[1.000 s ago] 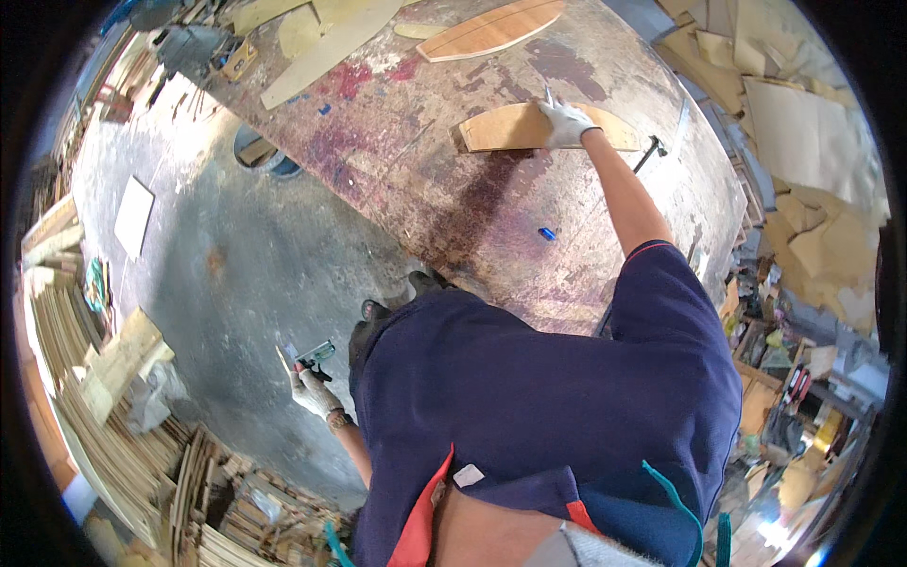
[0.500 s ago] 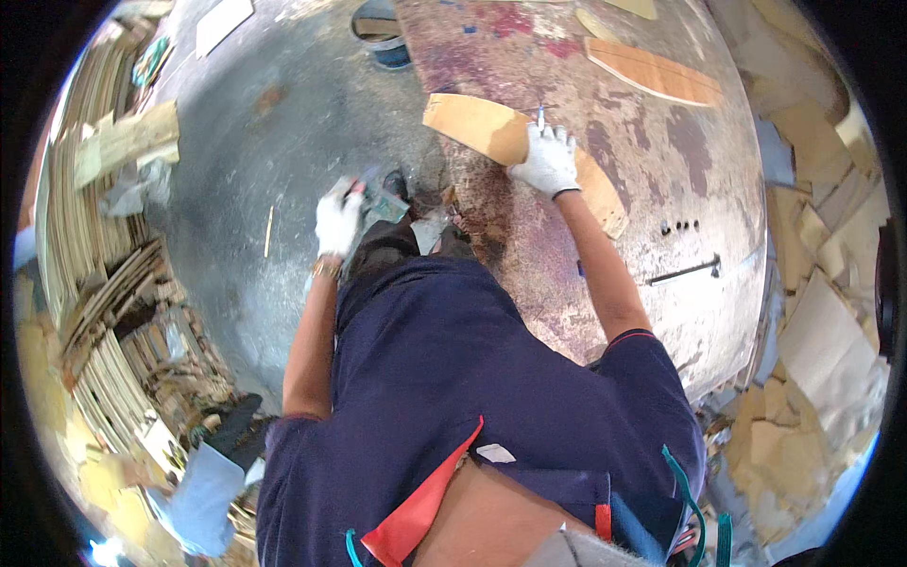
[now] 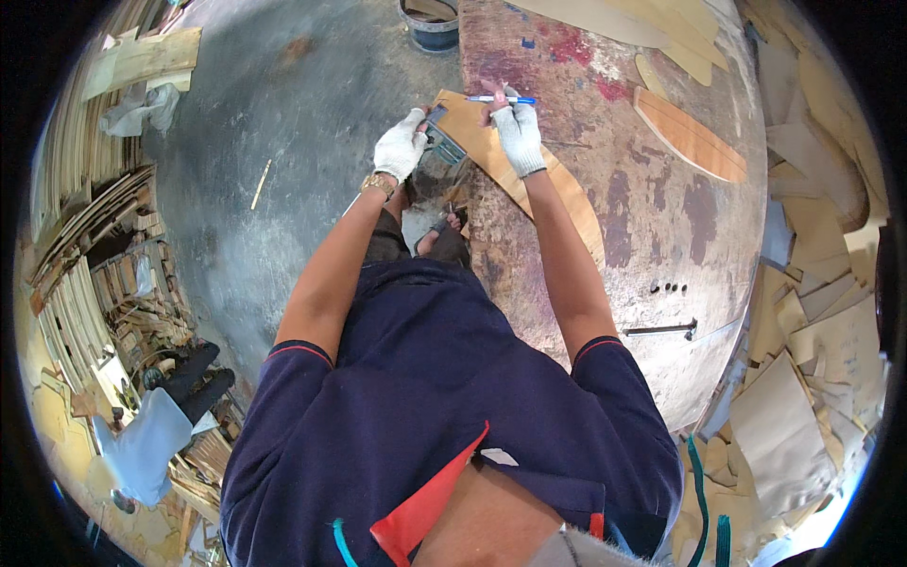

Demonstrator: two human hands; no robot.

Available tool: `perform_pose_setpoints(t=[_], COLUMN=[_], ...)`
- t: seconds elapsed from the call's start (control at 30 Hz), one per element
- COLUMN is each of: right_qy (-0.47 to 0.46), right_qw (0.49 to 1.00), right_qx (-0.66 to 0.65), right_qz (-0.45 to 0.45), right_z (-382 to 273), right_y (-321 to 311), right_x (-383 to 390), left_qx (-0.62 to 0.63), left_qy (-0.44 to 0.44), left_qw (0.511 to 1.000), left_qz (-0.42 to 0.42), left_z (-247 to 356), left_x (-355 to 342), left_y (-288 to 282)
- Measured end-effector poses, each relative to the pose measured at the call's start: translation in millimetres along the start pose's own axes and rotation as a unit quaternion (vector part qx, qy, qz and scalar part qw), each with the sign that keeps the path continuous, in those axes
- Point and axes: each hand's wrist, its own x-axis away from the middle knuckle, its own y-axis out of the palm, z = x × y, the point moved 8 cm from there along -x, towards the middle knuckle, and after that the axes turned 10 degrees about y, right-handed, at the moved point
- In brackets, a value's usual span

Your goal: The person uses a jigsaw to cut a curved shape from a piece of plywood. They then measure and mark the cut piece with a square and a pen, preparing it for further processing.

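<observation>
A curved plywood board (image 3: 572, 203) with tapered ends lies at the left edge of the worn table. My right hand (image 3: 518, 137), in a white glove with some bare fingertips, is over the board and grips a blue-and-white pen (image 3: 515, 99). Close by on the left, my gloved left hand (image 3: 401, 148) is closed on a greenish flat piece (image 3: 444, 145), whose exact kind I cannot make out. This piece is at the board's far left end; whether it touches the wood is unclear.
Another curved board (image 3: 690, 137) lies farther right on the table (image 3: 605, 274), beyond a black metal rod (image 3: 661, 330). A dark bucket (image 3: 435, 36) stands at the far side. Stacked wood strips (image 3: 80, 161) line the left; scrap sheets (image 3: 784, 416) fill the right. At lower left is another person (image 3: 151, 439).
My left hand has moved up and right with the greenish piece, to the board's end. My right hand has shifted left, the pen now lying sideways, and the board sits at a steeper slant.
</observation>
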Motion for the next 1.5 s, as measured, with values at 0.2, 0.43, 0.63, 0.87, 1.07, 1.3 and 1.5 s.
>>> perform_pose_setpoints(t=[0.2, 0.43, 0.63, 0.87, 1.07, 1.3, 1.5], right_qy=[0.040, 0.022, -0.002, -0.015, -0.026, 0.010, -0.044], right_qw=[0.991, 0.999, 0.994, 0.991, 0.984, 0.979, 0.959], right_qx=[-0.121, 0.023, 0.110, 0.129, 0.174, 0.204, 0.279], right_qz=[0.041, 0.029, 0.012, 0.009, 0.003, -0.009, 0.003], right_z=[64, 47, 46, 38, 32, 30, 42], right_y=[8, 19, 19, 26, 29, 32, 26], right_x=[-41, -34, -33, -32, -34, -35, -40], left_qx=[-0.047, -0.095, -0.117, -0.101, -0.095, -0.097, -0.097], left_qy=[-0.013, -0.025, -0.016, -0.026, -0.052, -0.080, -0.078], left_qw=[0.999, 0.995, 0.993, 0.994, 0.994, 0.992, 0.992], left_qz=[-0.021, -0.025, 0.008, 0.029, 0.031, 0.026, 0.006], left_z=[20, 10, 11, 10, 6, 0, 6], left_x=[-5, -9, -10, -9, -6, -5, -6], left_y=[-5, -4, -7, -13, -10, -8, -11])
